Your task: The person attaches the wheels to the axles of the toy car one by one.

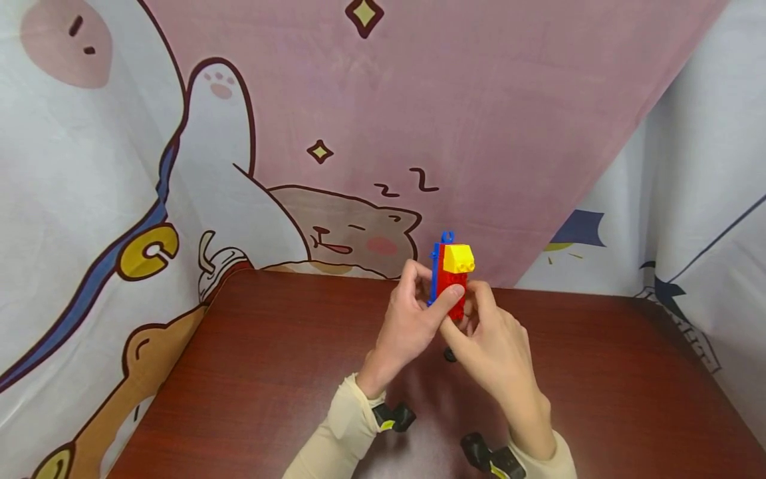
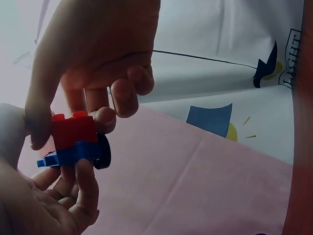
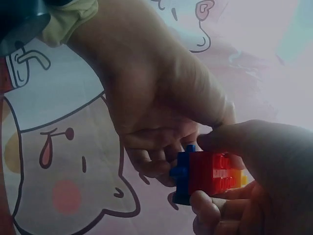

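Observation:
A small toy-brick build [image 1: 450, 279] is held up between both hands, above the table. It has a red brick body [image 2: 73, 132], a blue base [image 2: 73, 155] with a small clip at its upper end, and a yellow sloped brick [image 1: 459, 258] on top. A dark round wheel [image 2: 103, 152] sits at its lower end. My left hand [image 1: 409, 319] grips the build, thumb across the red face and fingers behind the blue base. My right hand [image 1: 497, 339] pinches the lower part with thumb and fingers, which partly hide it.
A small black round piece [image 1: 450, 354] lies on the brown table [image 1: 269, 359], just below the hands. Printed cloth [image 1: 491, 120] hangs behind the table and at both sides. A black wrist camera [image 1: 395, 418] is strapped over the left sleeve, another [image 1: 492, 456] over the right.

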Motion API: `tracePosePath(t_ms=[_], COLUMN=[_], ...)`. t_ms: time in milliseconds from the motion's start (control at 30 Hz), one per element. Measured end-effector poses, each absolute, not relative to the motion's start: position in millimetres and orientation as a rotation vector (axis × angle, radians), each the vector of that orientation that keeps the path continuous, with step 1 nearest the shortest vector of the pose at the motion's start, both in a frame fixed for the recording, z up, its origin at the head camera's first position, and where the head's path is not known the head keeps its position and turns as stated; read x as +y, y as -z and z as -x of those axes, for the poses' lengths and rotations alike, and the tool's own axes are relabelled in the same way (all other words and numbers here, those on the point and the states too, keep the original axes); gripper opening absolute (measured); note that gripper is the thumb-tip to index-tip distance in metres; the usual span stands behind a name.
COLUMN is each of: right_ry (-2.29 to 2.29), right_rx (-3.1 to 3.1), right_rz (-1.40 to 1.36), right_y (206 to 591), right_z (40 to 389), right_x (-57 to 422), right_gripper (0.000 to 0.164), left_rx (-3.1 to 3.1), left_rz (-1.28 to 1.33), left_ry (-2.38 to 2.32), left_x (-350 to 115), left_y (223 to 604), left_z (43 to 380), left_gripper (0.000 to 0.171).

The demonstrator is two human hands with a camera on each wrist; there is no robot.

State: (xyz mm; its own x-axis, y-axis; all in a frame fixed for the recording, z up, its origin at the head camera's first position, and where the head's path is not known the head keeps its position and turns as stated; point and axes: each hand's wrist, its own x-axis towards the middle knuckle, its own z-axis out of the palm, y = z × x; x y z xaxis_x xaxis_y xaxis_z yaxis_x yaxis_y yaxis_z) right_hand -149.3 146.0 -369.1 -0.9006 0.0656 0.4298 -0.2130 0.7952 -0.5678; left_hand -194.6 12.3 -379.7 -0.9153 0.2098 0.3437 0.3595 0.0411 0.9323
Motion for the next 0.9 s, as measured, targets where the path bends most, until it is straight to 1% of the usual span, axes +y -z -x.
tracePosePath(t_ms=[67, 167, 267, 333, 467, 633, 800, 900], right_ry=[-0.888, -0.946, -1.071, -1.169, -1.316, -1.436, -1.487, -1.491], right_rx=[-2.549, -2.567, -2.599, -2.616, -2.634, -2.640, -2.623, -2.624], right_rz=[-0.123, -0.139, -0.136, -0.122, -0.110, -0.128, -0.142, -0.149], right_y=[369.9, 369.3, 366.6, 364.3, 361.8, 361.6, 362.0, 362.3], right_z=[150.5, 151.4, 151.7, 151.5, 151.0, 151.6, 152.2, 152.2], right_x=[146.8, 149.3, 153.0, 155.3, 158.9, 160.8, 161.3, 161.7], right_gripper=[0.031, 0.030, 0.032, 0.033, 0.034, 0.027, 0.020, 0.019], left_rx=[-2.176, -2.158, -2.144, -2.143, -2.174, -2.244, -2.227, -2.210], left_rz=[0.631, 0.665, 0.635, 0.595, 0.594, 0.657, 0.653, 0.639], left_ry=[1.984, 1.987, 1.989, 1.987, 2.025, 2.124, 2.176, 2.202], left_x=[12.2, 12.1, 11.8, 12.0, 12.0, 11.9, 12.6, 12.6], left_y=[379.8, 379.7, 379.0, 378.5, 377.0, 376.6, 377.6, 377.4], left_z=[194.3, 194.4, 195.0, 196.1, 197.1, 194.5, 193.4, 193.6], left_gripper=[0.039, 0.032, 0.024, 0.023, 0.026, 0.033, 0.034, 0.033])
